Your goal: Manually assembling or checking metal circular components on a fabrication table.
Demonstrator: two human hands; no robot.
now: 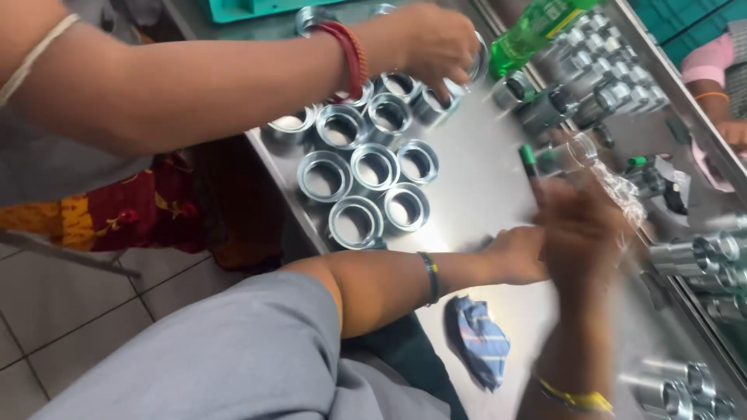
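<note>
The right hand (580, 225), blurred by motion, is closing around a dark pen (529, 165) with a green tip, which is pointing up and away from the fist above the middle of a steel table (482, 194). The left hand (520, 253) is lying just beside it, low on the table; whether its fingers are open or curled cannot be told, since the right hand is covering them. A crumpled clear bag (618, 187) is sitting just past the pen. Nearer the table's edge, a cluster of short metal rings (373, 167) is standing open end up in tidy rows, touching one another, so that part of the work is looking done. A co-worker's hand (432, 43), wearing a red bangle, is reaching in from the left and touching the farthest rings. Much is looking still unsorted: loose metal fittings (599, 89) are lying heaped beyond a green bottle (533, 31), and more are lying along the right side (700, 253). A blue checked cloth (478, 338) is lying below the left forearm. A pink sleeve (712, 58) is showing at the far right.
</note>
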